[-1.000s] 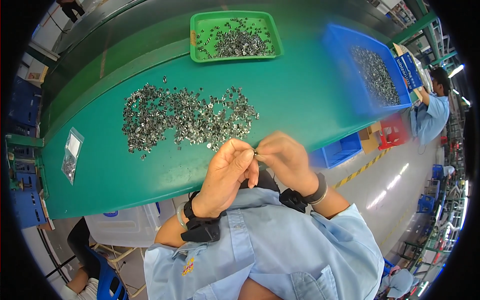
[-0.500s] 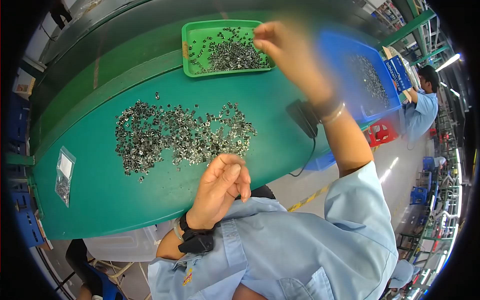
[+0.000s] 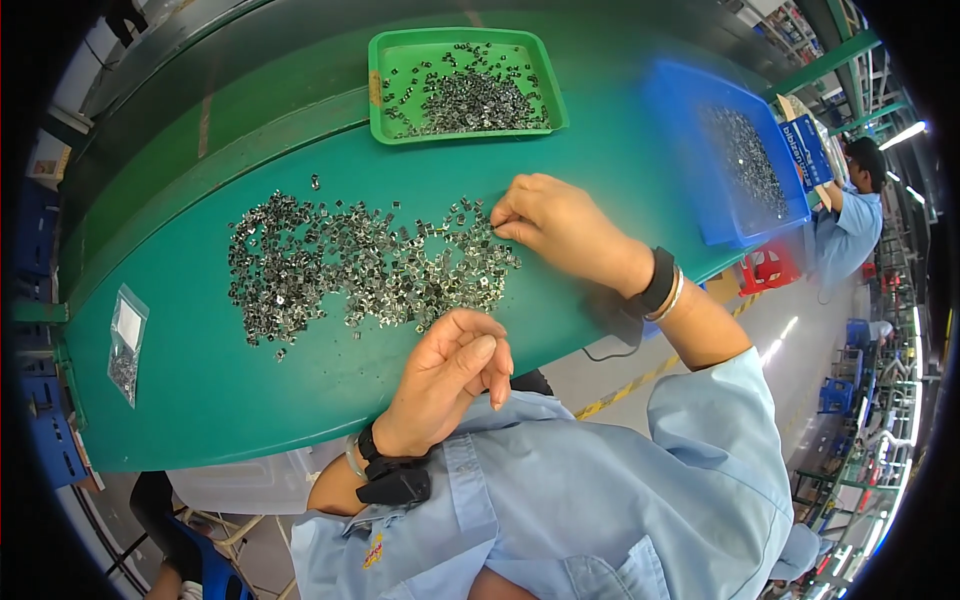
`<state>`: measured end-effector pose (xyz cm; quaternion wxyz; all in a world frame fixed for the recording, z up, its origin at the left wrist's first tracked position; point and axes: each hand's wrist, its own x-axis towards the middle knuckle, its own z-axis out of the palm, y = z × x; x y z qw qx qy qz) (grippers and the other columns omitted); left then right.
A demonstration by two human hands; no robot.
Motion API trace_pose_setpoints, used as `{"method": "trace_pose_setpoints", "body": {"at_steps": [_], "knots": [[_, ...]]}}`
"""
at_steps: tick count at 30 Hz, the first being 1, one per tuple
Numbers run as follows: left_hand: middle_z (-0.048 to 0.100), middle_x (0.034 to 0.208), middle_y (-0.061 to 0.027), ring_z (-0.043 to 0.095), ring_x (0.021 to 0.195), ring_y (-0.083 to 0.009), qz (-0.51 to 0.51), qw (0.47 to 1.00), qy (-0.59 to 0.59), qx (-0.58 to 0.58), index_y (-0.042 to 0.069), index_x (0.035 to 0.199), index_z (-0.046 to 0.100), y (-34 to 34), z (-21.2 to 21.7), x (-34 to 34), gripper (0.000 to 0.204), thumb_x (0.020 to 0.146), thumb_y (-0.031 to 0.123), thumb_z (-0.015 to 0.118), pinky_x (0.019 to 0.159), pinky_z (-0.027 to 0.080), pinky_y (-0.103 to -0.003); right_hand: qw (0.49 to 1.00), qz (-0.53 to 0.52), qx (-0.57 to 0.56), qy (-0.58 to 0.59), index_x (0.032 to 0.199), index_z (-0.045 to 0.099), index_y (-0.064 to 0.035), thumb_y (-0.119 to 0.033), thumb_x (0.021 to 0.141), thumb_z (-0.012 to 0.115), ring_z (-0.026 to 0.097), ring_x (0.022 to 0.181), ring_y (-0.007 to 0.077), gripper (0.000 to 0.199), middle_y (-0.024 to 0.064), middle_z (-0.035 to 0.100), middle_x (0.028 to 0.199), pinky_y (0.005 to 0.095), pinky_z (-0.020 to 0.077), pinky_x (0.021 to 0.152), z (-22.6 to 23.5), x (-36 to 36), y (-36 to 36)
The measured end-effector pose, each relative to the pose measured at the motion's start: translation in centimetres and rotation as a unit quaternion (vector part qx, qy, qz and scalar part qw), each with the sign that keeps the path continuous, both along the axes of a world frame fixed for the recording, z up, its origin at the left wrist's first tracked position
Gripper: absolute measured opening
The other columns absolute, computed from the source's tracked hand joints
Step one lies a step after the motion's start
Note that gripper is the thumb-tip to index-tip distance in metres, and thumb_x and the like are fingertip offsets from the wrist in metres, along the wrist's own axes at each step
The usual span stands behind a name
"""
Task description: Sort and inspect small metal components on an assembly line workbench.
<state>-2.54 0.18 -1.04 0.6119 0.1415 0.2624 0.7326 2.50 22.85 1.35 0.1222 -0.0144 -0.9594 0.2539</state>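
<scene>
Many small, square, dark and silvery metal parts point(image 3: 380, 265) lie in a loose, spread-out pile on the green table point(image 3: 200, 400). At the pile's right edge my right hand point(image 3: 565, 228) reaches down, thumb and fingertips pinched together among the outermost parts. What sits between those fingertips is too small to tell. By the near edge of the pile my left hand point(image 3: 450, 375) is held with its fingers curled in and the thumb against them. Its palm is hidden, so whatever it may hold does not show.
A green tray point(image 3: 378, 110) with more such parts stands beyond the pile. At the right is a blue bin point(image 3: 690, 150) of small parts. A clear plastic bag point(image 3: 126, 345) lies at the left. A co-worker point(image 3: 848, 225) is at the far right beside a blue box point(image 3: 806, 150).
My right hand has come back from over the green tray to the pile's right edge, its fingertips now closed together. My left hand has barely moved.
</scene>
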Motion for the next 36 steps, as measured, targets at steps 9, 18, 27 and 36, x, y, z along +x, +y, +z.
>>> {"method": "trace_pose_setpoints", "body": {"at_steps": [9, 18, 27, 36], "knots": [[0.055, 0.083, -0.0095, 0.053, 0.06, -0.0146, 0.03, 0.999, 0.006, -0.011, 0.004, 0.108, 0.047, 0.2, 0.3, 0.1, 0.016, 0.097, 0.014, 0.043, 0.054, 0.046, -0.03, 0.993, -0.034, -0.099, 0.046, 0.086, 0.062, -0.0047, -0.005, 0.076, 0.068, 0.058, 0.078, 0.0235, 0.012, 0.0066, 0.059, 0.083, 0.0326, 0.0471, 0.069, 1.3, 2.2, -1.5], [0.057, 0.084, -0.0083, 0.055, 0.062, -0.0134, 0.102, 0.985, 0.116, -0.073, 0.003, 0.107, 0.048, 0.9, 1.2, 0.9, 0.018, 0.098, 0.017, 0.044, 0.054, 0.046, -0.026, 0.982, 0.03, -0.067, 0.172, 0.088, 0.063, -0.0041, 0.0, 0.07, 0.072, 0.059, 0.075, 0.0238, 0.021, 0.0078, 0.061, 0.086, 0.0334, 0.0483, 0.063, 1.5, 4.5, -5.6], [0.059, 0.086, -0.0052, 0.055, 0.065, -0.0092, 0.127, 0.957, 0.245, -0.085, 0.003, 0.103, 0.051, 0.4, 1.0, 1.2, 0.013, 0.095, 0.012, 0.05, 0.056, 0.046, -0.023, 0.974, -0.012, -0.13, 0.183, 0.089, 0.062, -0.0048, 0.0, 0.071, 0.071, 0.059, 0.077, 0.0226, 0.021, 0.0076, 0.06, 0.085, 0.0313, 0.0486, 0.062, 1.0, 5.7, -7.4], [0.061, 0.085, -0.0102, 0.057, 0.064, -0.0137, 0.096, 0.968, 0.212, -0.089, 0.001, 0.102, 0.051, 0.1, 1.5, 1.2, 0.014, 0.095, 0.013, 0.048, 0.054, 0.047, -0.026, 0.972, -0.013, -0.137, 0.192, 0.09, 0.061, -0.0049, 0.001, 0.072, 0.071, 0.059, 0.076, 0.0224, 0.021, 0.0072, 0.06, 0.085, 0.031, 0.0485, 0.062, 0.4, 6.4, -7.8]]}}
